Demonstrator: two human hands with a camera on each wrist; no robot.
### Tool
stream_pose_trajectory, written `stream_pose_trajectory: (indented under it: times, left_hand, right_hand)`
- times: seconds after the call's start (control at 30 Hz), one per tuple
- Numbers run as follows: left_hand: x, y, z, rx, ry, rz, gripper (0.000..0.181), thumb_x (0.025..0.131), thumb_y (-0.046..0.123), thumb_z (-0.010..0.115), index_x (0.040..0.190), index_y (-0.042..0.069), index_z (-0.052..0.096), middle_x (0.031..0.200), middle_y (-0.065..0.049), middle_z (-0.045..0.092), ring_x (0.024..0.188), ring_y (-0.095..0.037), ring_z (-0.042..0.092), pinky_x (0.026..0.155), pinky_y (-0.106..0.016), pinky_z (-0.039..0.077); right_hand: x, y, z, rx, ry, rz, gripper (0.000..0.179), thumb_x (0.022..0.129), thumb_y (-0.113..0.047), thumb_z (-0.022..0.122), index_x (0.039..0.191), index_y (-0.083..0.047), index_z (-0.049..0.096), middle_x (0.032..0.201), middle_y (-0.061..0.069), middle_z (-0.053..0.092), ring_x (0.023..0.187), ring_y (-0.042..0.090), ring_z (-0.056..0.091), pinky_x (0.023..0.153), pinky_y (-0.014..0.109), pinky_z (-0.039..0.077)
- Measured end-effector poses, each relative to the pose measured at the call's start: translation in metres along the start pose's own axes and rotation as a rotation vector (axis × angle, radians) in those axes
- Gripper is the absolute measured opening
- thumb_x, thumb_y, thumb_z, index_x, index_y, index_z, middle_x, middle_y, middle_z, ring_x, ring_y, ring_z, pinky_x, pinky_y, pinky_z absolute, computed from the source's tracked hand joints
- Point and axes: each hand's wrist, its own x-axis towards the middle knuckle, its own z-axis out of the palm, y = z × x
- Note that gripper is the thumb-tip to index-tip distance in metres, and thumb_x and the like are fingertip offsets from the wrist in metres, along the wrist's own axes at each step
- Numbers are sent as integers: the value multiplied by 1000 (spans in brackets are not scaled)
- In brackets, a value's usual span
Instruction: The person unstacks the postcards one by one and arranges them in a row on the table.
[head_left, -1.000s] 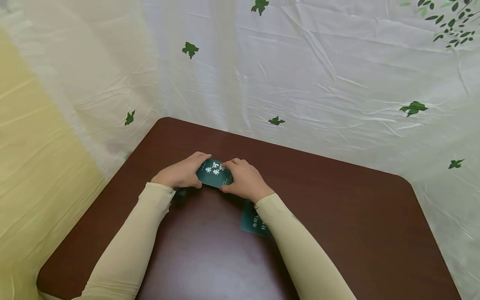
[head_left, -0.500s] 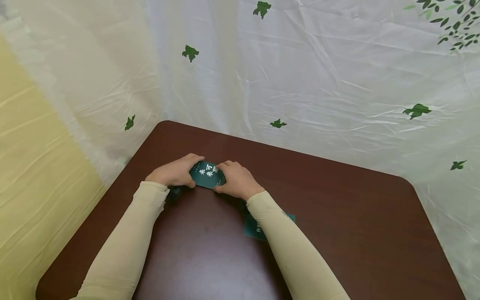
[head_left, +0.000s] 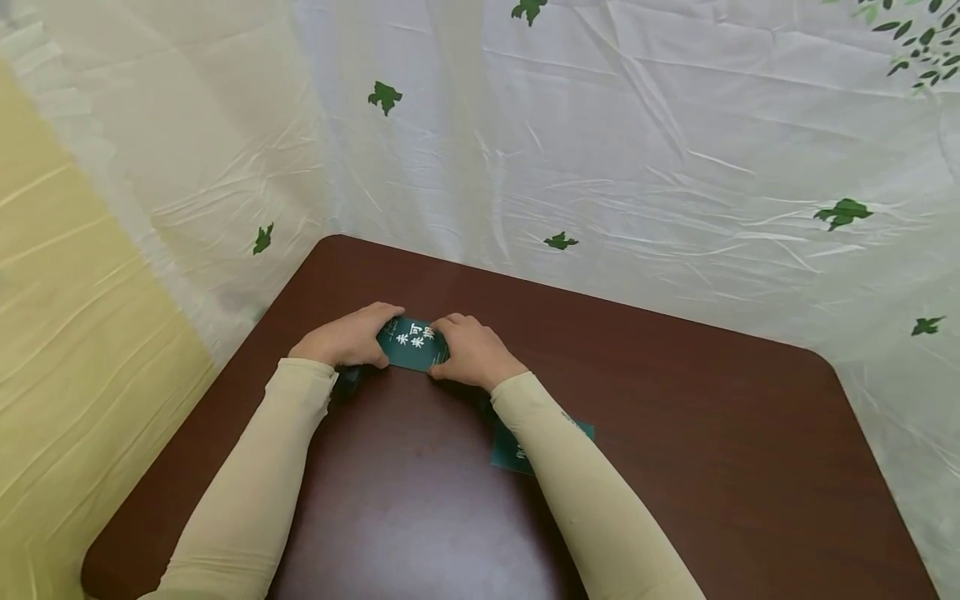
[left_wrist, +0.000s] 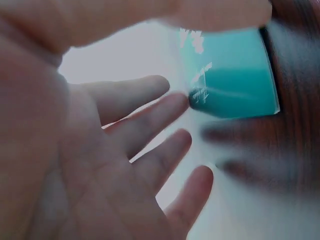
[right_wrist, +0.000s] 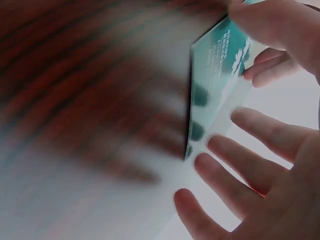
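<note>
You are easing the card (head_left: pixel 411 354) a little to the left: over the last second both hands are shifting with it, and in the last half second it is hardly moving. Your right sleeve (head_left: pixel 592 500) is now crossing the second card (head_left: pixel 510 452), leaving a piece showing on either side, where a second ago only its left part was showing. For the work in hand, that is suggesting a small adjustment rather than a long carry.

Your left hand (head_left: pixel 345 337) and right hand (head_left: pixel 476 354) are holding the card between them, face up, near the table's (head_left: pixel 675 433) far left corner. Each thumb is lying along the near edge, with fingers reaching round to the far edge.

The wrist views are revealing what the head view is hiding: your left fingers (left_wrist: pixel 155 120) and right fingers (right_wrist: pixel 250 160) are fanning wide, not bunching. The right one is also showing the small print (right_wrist: pixel 220 60) clear of your hand. Whether the card is resting on the table or hovering just above, you cannot tell. Only the head view is showing the second card.
</note>
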Motion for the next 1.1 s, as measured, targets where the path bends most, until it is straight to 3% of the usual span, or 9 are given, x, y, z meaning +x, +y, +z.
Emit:
stream_pose_trajectory:
  times: [0.13,0.27,0.43,0.7,0.87,1.1]
  left_hand:
    - [1,11,6,32,23,-7,101,83,13,82,170,4,31,178,-18,26,161,-41,30,123,-62,39]
    - [2,31,14,64,40,32,102,85,22,83,171,7,31,180,-15,24,166,-39,23,128,-69,28]
    - [5,68,33,134,15,151,99,91,28,83,172,10,29,179,-13,29,167,-37,24,130,-64,28]
    - [-9,130,85,215,-56,390,100,88,40,89,168,12,38,169,-9,46,159,-32,40,130,-56,33]
    - [-16,145,104,289,-93,417,106,83,47,93,167,11,40,165,-8,50,155,-30,44,129,-51,36]
    - [-15,153,113,353,-99,412,103,84,44,92,167,11,40,160,-7,53,145,-28,53,125,-46,42]
  right_hand:
    - [-18,13,-1,14,39,14,84,91,-48,84,160,-13,51,167,11,47,151,33,48,120,56,46]
    - [-52,31,-7,50,81,44,85,92,-50,83,161,-12,50,168,11,45,154,34,45,122,57,44]
    - [-110,55,-9,78,114,77,86,91,-50,85,160,-11,51,166,11,48,153,35,47,121,54,46]
    - [-192,83,3,132,116,136,97,79,-54,94,158,-15,54,164,6,51,153,33,47,118,56,49]
    - [-215,92,7,178,85,126,99,75,-48,98,159,-19,53,164,2,50,150,29,47,113,52,52]
    - [-221,93,-3,160,39,118,90,78,-35,97,156,-18,56,155,1,55,142,25,51,104,46,57]
